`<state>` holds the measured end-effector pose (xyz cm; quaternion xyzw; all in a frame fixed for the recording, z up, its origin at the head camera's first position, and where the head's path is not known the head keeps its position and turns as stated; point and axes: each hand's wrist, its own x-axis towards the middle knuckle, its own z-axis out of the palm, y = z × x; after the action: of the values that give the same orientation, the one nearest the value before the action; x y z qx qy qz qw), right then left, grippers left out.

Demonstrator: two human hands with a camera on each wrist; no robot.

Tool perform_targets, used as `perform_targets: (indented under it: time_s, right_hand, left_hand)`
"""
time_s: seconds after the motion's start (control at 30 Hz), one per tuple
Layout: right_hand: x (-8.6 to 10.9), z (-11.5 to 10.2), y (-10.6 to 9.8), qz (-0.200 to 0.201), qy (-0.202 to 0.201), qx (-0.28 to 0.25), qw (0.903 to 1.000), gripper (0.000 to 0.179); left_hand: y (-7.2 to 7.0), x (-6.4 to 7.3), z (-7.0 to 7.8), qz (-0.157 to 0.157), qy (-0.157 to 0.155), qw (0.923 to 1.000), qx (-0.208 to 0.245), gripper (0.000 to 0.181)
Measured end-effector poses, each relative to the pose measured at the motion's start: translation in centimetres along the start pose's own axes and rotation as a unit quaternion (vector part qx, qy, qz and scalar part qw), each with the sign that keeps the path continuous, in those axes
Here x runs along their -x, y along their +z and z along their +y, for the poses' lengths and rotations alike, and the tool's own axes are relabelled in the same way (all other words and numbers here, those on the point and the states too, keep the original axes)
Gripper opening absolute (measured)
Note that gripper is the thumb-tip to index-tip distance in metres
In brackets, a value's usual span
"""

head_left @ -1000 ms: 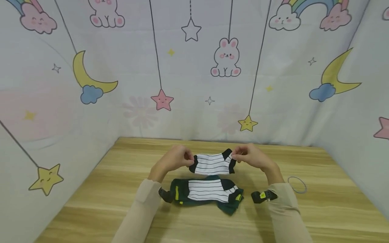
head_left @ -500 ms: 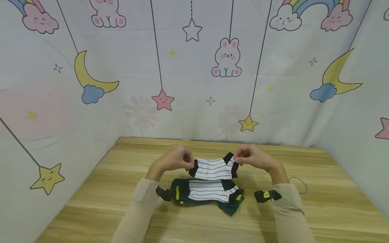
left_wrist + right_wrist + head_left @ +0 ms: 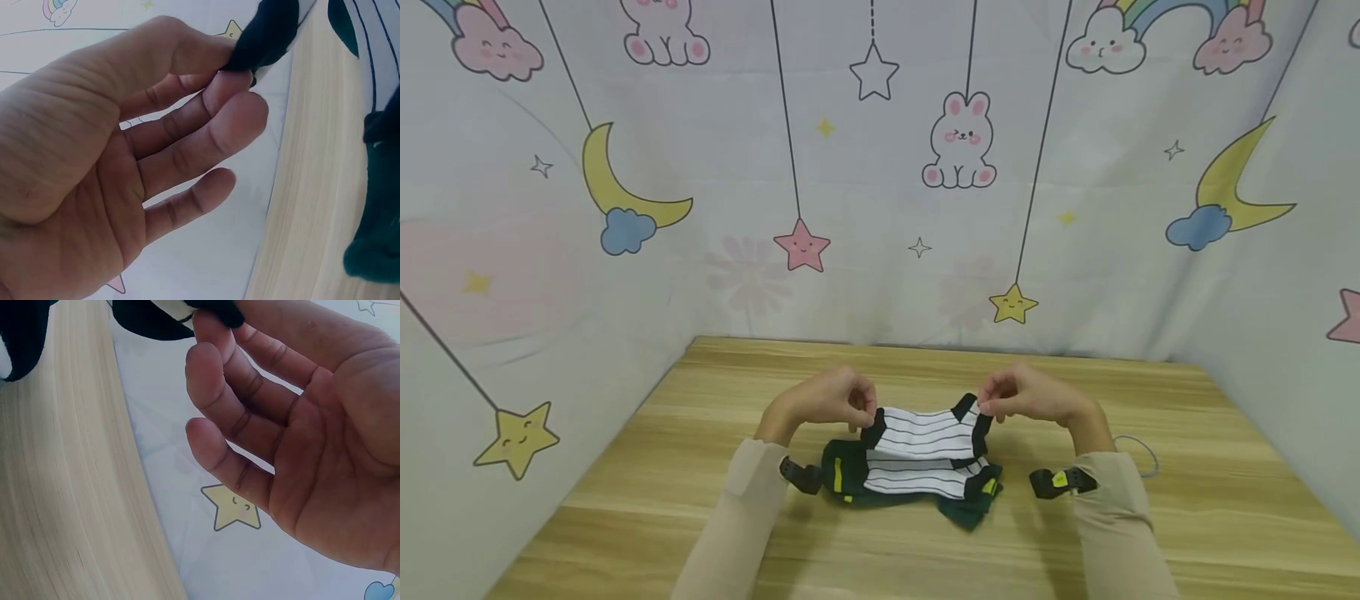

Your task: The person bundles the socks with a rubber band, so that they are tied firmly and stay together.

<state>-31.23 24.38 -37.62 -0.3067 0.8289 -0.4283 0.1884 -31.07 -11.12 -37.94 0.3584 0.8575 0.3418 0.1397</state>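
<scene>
Both hands stretch a white sock with thin dark stripes and black ends (image 3: pixel 925 433) between them. My left hand (image 3: pixel 835 398) pinches its black toe end between thumb and fingers; in the left wrist view the dark fabric (image 3: pixel 272 34) sits at the fingertips. At the other end my right hand (image 3: pixel 1030 396) pinches the sock near its black cuff (image 3: pixel 219 309). Below it, a matching striped sock (image 3: pixel 917 483) lies flat on dark green socks with yellow marks (image 3: pixel 966 512). The raised sock overlaps the upper part of this lower one in the head view.
A wood-grain table (image 3: pixel 685 500) carries the pile. On the right, a thin pale blue ring (image 3: pixel 1142 454) lies near the right sleeve (image 3: pixel 1112 517). A white curtain (image 3: pixel 880 192) printed with stars, moons and rabbits hangs behind and along both sides.
Both hands have brought the held sock down and toward the person, from behind the pile to partly over the lower striped sock. The pile has stayed in place.
</scene>
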Motion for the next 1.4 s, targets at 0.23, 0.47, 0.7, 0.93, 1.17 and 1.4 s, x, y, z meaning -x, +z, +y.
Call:
perform_targets:
  time_s: [0.23,0.47,0.7,0.93,1.17,1.4]
  right_hand:
    - [0.0,0.0,0.1,-0.046,0.002,0.000,0.9989,0.012]
    - [0.0,0.0,0.4,-0.092,-0.009,0.005,0.9957,0.011]
    - [-0.1,0.1,0.6,-0.122,0.004,0.004,0.9925,0.010]
    - [-0.4,0.2,0.9,-0.146,0.039,0.004,0.9885,0.007]
    - [-0.7,0.1,1.3,-0.162,0.060,0.015,0.9848,0.007]
    - [-0.9,0.0,1.8,-0.170,0.098,0.018,0.9803,0.004]
  left_hand:
    - [-0.2,0.2,0.0,-0.024,-0.007,0.9997,0.006,0.010]
    - [-0.2,0.4,-0.1,-0.048,-0.016,0.9987,0.006,0.011]
    - [-0.1,0.4,-0.4,-0.060,-0.018,0.9980,0.011,0.010]
    - [-0.1,0.4,-0.3,-0.066,-0.011,0.9977,0.014,0.011]
    - [0.0,0.4,-0.2,-0.069,-0.013,0.9973,0.019,0.011]
    - [0.1,0.4,-0.2,-0.079,-0.017,0.9966,0.016,0.012]
